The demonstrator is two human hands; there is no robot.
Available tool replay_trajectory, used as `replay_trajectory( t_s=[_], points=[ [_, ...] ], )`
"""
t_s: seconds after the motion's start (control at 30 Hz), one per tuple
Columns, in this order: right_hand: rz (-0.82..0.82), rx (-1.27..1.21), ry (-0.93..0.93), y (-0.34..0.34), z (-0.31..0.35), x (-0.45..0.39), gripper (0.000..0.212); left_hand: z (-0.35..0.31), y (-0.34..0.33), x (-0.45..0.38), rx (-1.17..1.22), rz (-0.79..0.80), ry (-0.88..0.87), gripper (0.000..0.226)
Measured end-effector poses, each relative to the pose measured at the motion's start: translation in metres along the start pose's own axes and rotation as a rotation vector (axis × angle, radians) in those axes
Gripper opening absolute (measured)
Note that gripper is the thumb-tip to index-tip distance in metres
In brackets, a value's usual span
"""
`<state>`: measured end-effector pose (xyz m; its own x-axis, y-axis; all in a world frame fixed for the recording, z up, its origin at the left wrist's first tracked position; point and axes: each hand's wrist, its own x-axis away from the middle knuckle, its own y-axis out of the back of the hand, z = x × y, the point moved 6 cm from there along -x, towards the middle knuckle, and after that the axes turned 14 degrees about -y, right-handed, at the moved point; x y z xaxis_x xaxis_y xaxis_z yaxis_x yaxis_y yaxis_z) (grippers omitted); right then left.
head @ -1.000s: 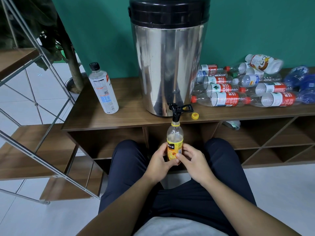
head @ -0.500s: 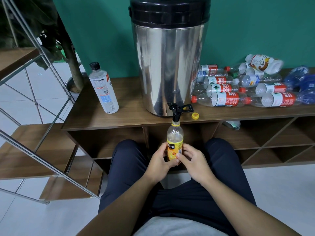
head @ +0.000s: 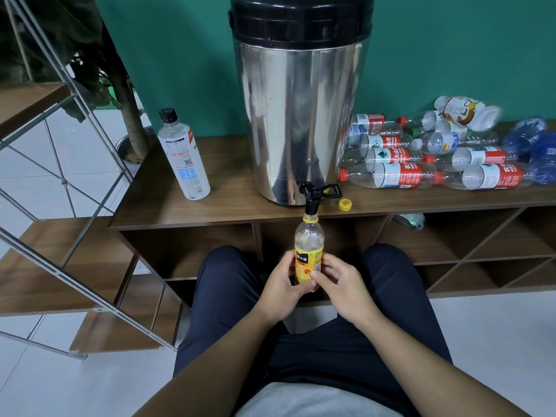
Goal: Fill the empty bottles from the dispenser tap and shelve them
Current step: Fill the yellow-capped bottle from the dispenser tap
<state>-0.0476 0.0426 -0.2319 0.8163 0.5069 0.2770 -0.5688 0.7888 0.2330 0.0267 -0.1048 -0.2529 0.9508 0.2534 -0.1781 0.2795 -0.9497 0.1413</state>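
Both hands grip the small yellow-labelled bottle: the left hand wraps its lower body and the right hand pinches it from the other side, holding its open mouth right under the black tap of the steel dispenser on the table. The thin plastic likely dents easily and gets heavier as it fills, so a hold low on the labelled middle seems safest. Its yellow cap lies on the table beside the tap.
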Motion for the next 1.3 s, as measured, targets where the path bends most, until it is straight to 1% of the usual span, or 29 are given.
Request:
replay_trajectory(
  t_s=[0.2,0.33,0.53,0.63,0.7,0.77,0.87,0.93,1.07,1.2,1.3],
  points=[
    [0.014,0.006,-0.008,-0.001,0.002,0.002,0.044,-0.001,-0.001,-0.001,0.003,0.001,-0.004,0.057],
    [-0.005,-0.026,-0.016,0.004,0.002,0.002,0.04,0.001,0.0,-0.003,-0.004,0.005,-0.001,0.057],
    [-0.168,-0.088,-0.011,0.031,0.015,-0.007,0.036,0.004,0.002,-0.005,-0.026,0.004,0.01,0.063],
    [-0.204,-0.128,0.029,0.044,0.038,-0.011,0.03,0.004,0.003,-0.005,-0.031,0.002,0.015,0.064],
    [-0.218,-0.199,0.05,0.051,0.062,-0.014,0.026,0.003,0.004,-0.006,-0.035,0.002,0.017,0.065],
    [-0.204,-0.273,0.061,0.054,0.086,-0.018,0.025,0.003,0.004,-0.005,-0.034,0.001,0.024,0.065],
    [-0.146,-0.388,0.031,0.053,0.111,-0.025,0.033,0.005,0.004,-0.005,-0.039,0.001,0.025,0.065],
    [-0.121,-0.441,0.008,0.051,0.122,-0.031,0.034,0.005,0.004,-0.005,-0.046,0.0,0.025,0.065],
    [-0.118,-0.383,-0.008,0.044,0.134,-0.041,0.021,0.006,0.004,-0.006,-0.051,0.002,0.026,0.066],
    [-0.088,-0.362,-0.036,0.037,0.14,-0.045,0.018,0.005,0.005,-0.006,-0.05,0.003,0.021,0.065],
    [-0.033,-0.386,-0.079,0.033,0.143,-0.047,0.016,0.005,0.004,-0.006,-0.044,0.0,0.02,0.064]
  ],
)
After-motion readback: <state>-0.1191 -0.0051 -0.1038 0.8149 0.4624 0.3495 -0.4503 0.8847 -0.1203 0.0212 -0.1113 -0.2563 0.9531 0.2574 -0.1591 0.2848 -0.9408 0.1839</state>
